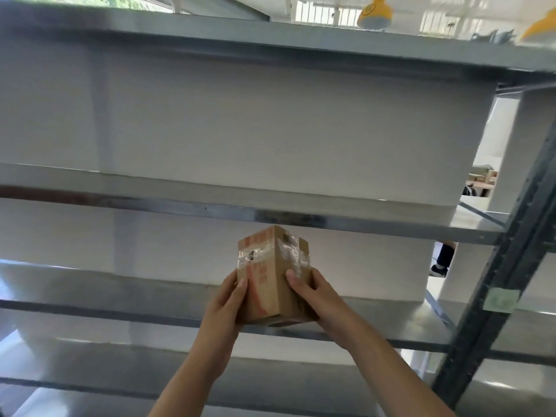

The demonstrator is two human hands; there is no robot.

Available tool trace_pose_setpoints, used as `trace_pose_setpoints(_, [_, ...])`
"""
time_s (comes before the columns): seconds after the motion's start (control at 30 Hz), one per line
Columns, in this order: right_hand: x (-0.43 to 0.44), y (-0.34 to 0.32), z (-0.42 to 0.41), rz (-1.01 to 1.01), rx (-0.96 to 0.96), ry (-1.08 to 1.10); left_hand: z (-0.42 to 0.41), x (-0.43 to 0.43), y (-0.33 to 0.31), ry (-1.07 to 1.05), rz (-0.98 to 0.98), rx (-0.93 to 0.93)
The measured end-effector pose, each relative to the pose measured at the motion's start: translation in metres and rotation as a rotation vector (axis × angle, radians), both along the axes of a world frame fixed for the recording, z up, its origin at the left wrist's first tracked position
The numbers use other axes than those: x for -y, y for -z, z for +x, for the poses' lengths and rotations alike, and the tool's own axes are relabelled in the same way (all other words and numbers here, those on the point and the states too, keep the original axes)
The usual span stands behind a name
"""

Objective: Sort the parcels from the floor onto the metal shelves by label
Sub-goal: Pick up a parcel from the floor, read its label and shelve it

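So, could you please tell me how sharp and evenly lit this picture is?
Head view: the parcel held by the left hand and right hand is fairly sharp, its print unreadable. Head view: the shelf edges bow from the wide lens and smear toward the left. Head view: the windows are blown out; glare sits on the lower shelf.
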State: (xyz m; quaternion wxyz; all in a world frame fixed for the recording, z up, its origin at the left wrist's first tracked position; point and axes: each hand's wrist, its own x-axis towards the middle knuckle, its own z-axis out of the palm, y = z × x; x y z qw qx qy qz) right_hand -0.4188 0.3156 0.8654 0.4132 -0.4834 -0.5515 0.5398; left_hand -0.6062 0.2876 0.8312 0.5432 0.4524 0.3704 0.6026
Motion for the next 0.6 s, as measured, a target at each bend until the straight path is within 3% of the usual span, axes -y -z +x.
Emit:
trace_pose_setpoints(0.2, [0.013, -0.001, 0.012, 0.012, -0.116, 0.011, 0.023, -0.004, 0.002, 0.105, 0.054, 0.06])
trace_pose_setpoints(0.33, [0.021, 0.0, 0.014, 0.102, 0.06, 0.126, 0.033, -0.004, 0.01, 0.054, 0.043, -0.012])
trace_pose_setpoints(0.6, [0.029, 0.008, 0.003, 0.169, 0.355, 0.142, 0.042, 0.009, 0.011, -0.073, -0.065, -0.145])
